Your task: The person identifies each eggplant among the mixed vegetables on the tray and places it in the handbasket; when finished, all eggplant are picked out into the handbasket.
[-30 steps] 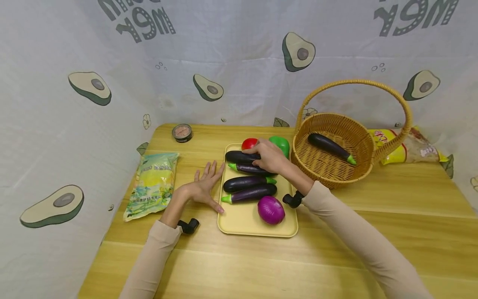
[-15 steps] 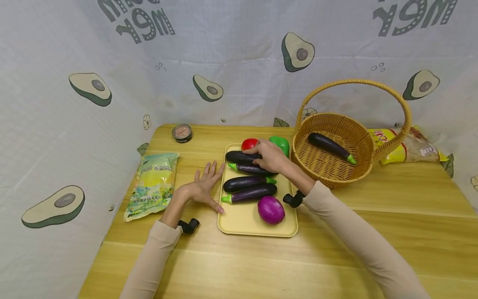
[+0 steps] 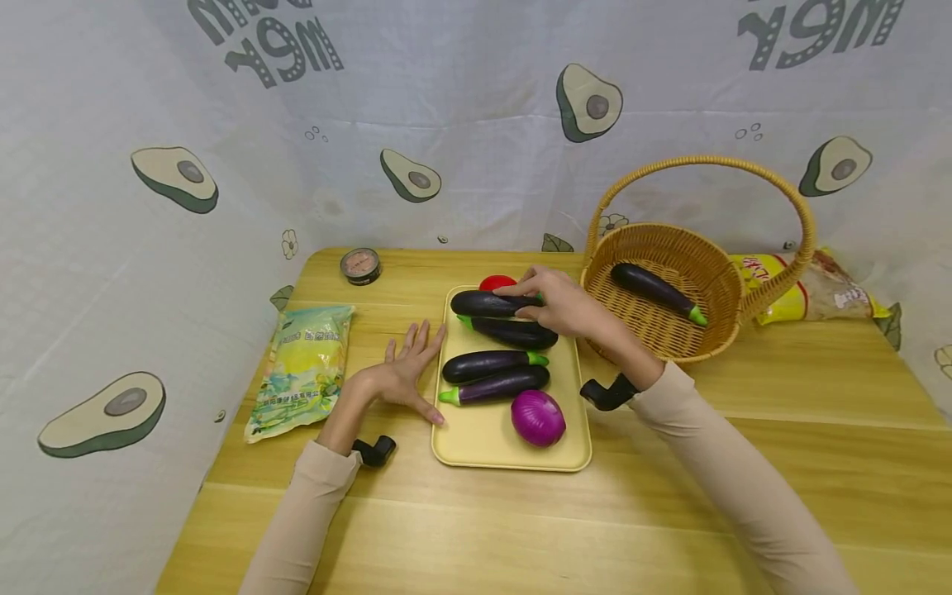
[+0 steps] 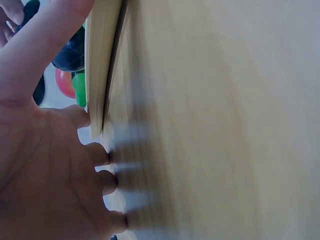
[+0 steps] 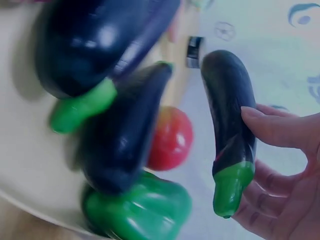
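Note:
My right hand grips a dark purple eggplant near its green stem end. In the right wrist view this held eggplant is raised off the tray, with thumb and fingers on either side. Below it lies another eggplant on the pale yellow tray. Two more eggplants lie side by side at mid-tray, above a purple onion. A red tomato and a green bell pepper sit at the far end; my right hand mostly hides the pepper in the head view. My left hand spreads its fingers against the tray's left edge.
A wicker basket with a tall handle holds one eggplant, right of the tray. Behind it lies a yellow bag. On the left are a green-yellow packet and a small round tin. A curtain hangs behind.
My right hand has lifted the far eggplant and shifted slightly right with it. The eggplant beneath has turned a little on the tray. My left hand stays in place.

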`<state>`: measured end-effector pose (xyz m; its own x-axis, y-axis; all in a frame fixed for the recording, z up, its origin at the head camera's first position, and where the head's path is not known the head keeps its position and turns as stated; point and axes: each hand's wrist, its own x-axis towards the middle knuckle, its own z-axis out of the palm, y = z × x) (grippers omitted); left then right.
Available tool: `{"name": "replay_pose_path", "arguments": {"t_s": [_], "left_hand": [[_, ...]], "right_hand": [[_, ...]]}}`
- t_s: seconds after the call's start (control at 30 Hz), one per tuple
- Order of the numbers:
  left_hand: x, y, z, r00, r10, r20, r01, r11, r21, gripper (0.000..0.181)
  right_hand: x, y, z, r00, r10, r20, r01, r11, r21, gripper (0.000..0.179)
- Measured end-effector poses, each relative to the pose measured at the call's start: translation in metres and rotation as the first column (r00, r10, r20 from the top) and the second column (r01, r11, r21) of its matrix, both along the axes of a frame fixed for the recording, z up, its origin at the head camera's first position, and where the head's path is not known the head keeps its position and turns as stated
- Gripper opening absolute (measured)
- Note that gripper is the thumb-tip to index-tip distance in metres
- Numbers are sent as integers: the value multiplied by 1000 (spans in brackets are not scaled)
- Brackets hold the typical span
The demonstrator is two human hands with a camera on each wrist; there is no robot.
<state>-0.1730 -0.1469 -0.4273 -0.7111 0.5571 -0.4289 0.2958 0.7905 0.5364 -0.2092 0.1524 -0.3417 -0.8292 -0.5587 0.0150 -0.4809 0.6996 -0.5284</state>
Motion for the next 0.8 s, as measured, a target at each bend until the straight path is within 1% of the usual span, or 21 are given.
{"name": "replay_pose_path", "arguments": {"t_s": [0.07, 0.2, 0.33, 0.47, 0.6, 0.8], "left_hand": [[0, 0, 0, 1000, 2, 3, -2, 1000, 0, 149], [1, 0, 0, 1000, 6, 8, -6, 1000, -2, 149], [2, -1, 1, 1000, 9, 9, -9, 1000, 1, 149], [2, -1, 2, 1000, 8, 8, -8, 1000, 3, 148], [2, -1, 2, 1000, 3, 10, -3, 1000, 4, 148], [2, 0, 2, 1000, 7, 12, -7, 1000, 9, 149]], "right_hand": [[1, 7, 6, 1000, -2, 22, 3, 1000, -29, 45], [0, 24, 14, 998, -14, 54, 17, 999, -49, 45], [0, 42, 24, 997, -46, 67, 48, 998, -28, 43], [-1, 57, 32, 991, -89, 99, 92, 996, -19, 42], [-2, 75, 38, 983, -123, 134, 127, 992, -24, 42], [-6, 105, 46, 973, -163, 162, 165, 986, 4, 42]]}}
